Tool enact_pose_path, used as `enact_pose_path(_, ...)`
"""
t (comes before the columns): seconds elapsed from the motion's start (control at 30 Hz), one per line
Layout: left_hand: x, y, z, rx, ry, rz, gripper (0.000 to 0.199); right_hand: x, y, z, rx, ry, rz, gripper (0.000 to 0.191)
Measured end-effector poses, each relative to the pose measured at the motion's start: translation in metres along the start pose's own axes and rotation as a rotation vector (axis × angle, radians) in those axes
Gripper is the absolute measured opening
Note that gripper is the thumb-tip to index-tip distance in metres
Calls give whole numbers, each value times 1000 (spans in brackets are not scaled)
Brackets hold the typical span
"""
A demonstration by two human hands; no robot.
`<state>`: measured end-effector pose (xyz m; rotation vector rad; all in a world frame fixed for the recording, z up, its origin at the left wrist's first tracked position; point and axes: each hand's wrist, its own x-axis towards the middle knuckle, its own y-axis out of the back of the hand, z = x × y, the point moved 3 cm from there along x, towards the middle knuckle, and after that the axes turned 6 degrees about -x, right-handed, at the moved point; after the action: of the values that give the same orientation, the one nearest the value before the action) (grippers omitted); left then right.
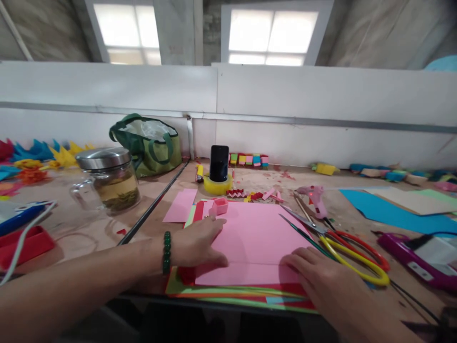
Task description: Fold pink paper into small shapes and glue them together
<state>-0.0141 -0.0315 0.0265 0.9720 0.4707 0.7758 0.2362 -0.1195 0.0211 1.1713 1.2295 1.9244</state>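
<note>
A sheet of pink paper [255, 233] with a crease across its lower part lies on a stack of coloured paper [178, 285] at the table's front edge. My left hand [198, 240], with a green bead bracelet [166, 252] at the wrist, rests on the sheet's left side, fingers spread. A small folded pink paper box [220, 206] sits just beyond its fingertips. Flat on the lower right of the sheet is my right hand [317, 271], fingers stretched out. Scissors with red and yellow handles [352, 257] lie beside it, their blades reaching over the sheet's right edge.
A pink glue gun [316, 200] stands behind the scissors. A phone [219, 163] leans upright in a yellow tape roll [216, 185]. To the left are a glass tea jug [110, 183] and a green bag [153, 147]. A purple power strip [414, 259] and blue paper [392, 212] lie right.
</note>
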Motion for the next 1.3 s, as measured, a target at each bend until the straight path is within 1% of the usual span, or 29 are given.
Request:
enact_pose_path(0.07,6,-8,-1,-139,26,-23,87,3,2,-2,10,-6,81,36)
enact_pose_path(0.1,8,-11,-1,-200,24,-11,91,5,2,-3,17,-12,105,35)
enact_pose_path(0.13,8,-14,-1,-243,18,13,93,7,2,-4,22,-28,121,35)
enact_pose_path(0.2,7,-19,-2,-286,2,77,91,12,-4,-6,37,-54,120,34)
enact_pose_path(0.23,6,-20,-2,-296,-9,105,87,14,-7,-7,49,-62,103,37)
enact_pose_path(0.3,2,-22,-1,-296,-62,154,74,20,-14,-8,67,-74,98,54)
enact_pose_path(0.37,-2,-23,4,-246,-173,205,54,24,-15,-9,72,-78,155,67)
enact_pose_path(0.4,-5,-22,7,-209,-241,230,44,26,-13,-10,67,-76,206,70)
enact_pose_path(0.43,-7,-22,10,-172,-306,248,38,27,-10,-11,62,-68,266,68)
enact_pose_path(0.47,-10,-22,12,-141,-358,256,38,29,-7,-13,58,-52,320,65)
enact_pose_path(0.53,-14,-22,15,-107,-413,239,49,30,0,-16,48,-11,385,53)
enact_pose_path(0.6,-17,-23,16,-100,-422,196,63,31,3,-19,40,14,410,44)
enact_pose_path(0.7,-19,-22,16,-168,-444,176,69,31,1,-21,92,17,417,41)
enact_pose_path(0.73,-18,-22,17,-200,-449,181,67,31,-1,-21,122,25,415,42)
enact_pose_path(0.77,-18,-22,17,-223,-447,185,60,32,-3,-23,150,41,410,43)
enact_pose_path(0.83,-16,-22,18,-231,-419,189,37,32,-6,-26,187,85,384,43)
enact_pose_path(0.87,-14,-22,19,-225,-403,193,27,33,-7,-29,198,105,362,42)
enact_pose_path(0.9,-14,-22,19,-219,-394,201,23,33,-8,-31,208,121,342,39)
enact_pose_path(0.97,-13,-21,19,-226,-391,223,26,34,-9,-34,225,131,318,30)
enact_pose_path(1.0,-13,-20,19,-234,-399,232,27,34,-8,-35,227,126,325,26)
enact_pose_path(1.03,-13,-19,20,-235,-416,232,24,35,-7,-35,224,111,350,25)
enact_pose_path(1.1,-13,-18,20,-212,-457,240,7,35,-5,-33,202,53,422,33)
enact_pose_path(1.13,-13,-18,20,-196,-477,248,5,36,-3,-31,188,20,454,38)
enact_pose_path(1.17,-13,-17,20,-180,-497,259,7,36,-2,-30,177,-4,472,42)
enact_pose_path(1.2,-13,-17,20,-165,-513,271,8,38,-2,-29,174,-18,476,40)
enact_pose_path(1.3,-13,-16,18,-165,-517,271,8,42,1,-30,216,7,452,16)
